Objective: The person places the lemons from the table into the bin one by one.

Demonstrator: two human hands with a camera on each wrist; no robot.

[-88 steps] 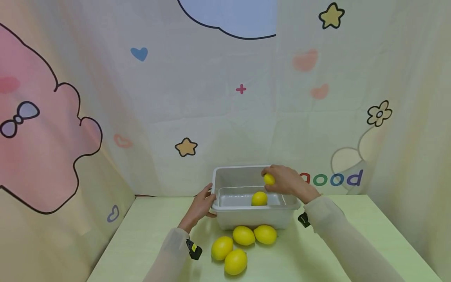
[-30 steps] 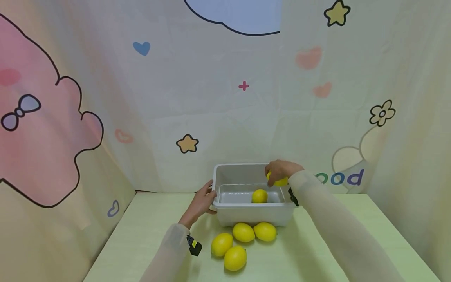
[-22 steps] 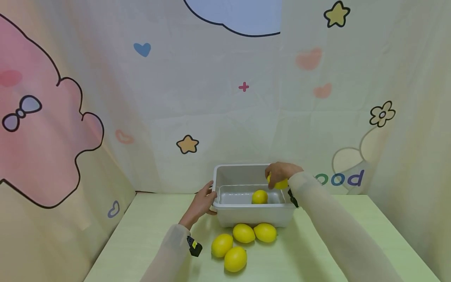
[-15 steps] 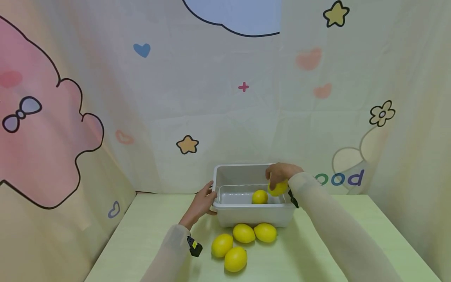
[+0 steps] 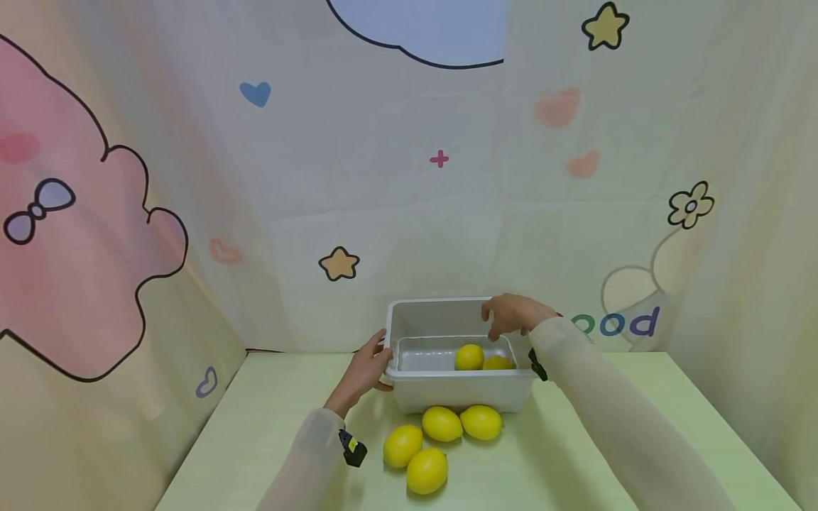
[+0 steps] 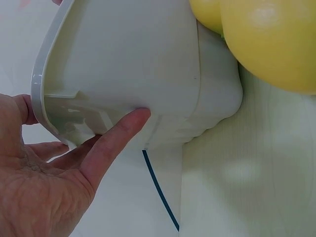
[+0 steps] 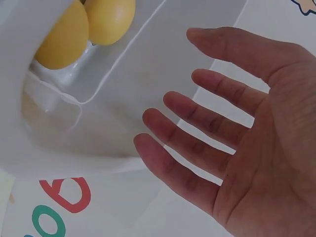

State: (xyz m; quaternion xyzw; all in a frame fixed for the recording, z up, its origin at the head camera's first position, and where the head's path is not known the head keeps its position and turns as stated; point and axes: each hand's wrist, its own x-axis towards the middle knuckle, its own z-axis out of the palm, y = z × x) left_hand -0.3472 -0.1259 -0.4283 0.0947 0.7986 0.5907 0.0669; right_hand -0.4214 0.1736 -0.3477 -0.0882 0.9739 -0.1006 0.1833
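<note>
A light grey plastic bin [image 5: 460, 392] stands at the back of the table. My left hand [image 5: 366, 369] holds its left end, the thumb [image 6: 121, 136] along the outer wall and the fingers at the rim in the left wrist view. Over the bin's right end is my right hand [image 5: 514, 312], fingers spread and holding nothing. Two lemons lie side by side inside, one lemon [image 5: 469, 357] fully visible and the other lemon [image 5: 497, 363] partly behind the front rim. In the right wrist view, both inside lemons [image 7: 63, 37] are apart from the fingertips.
In front of the bin are several more lemons: two lemons [image 5: 441, 424] close to its front wall, and two others [image 5: 427, 471] nearer and to the left. The pale green table [image 5: 268, 426] ends at a printed curtain [image 5: 287, 177] behind the bin.
My right hand has lowered a lemon into the bin's right end and let it go; the fingers now stand apart above it. The left hand has kept its hold on the bin.
</note>
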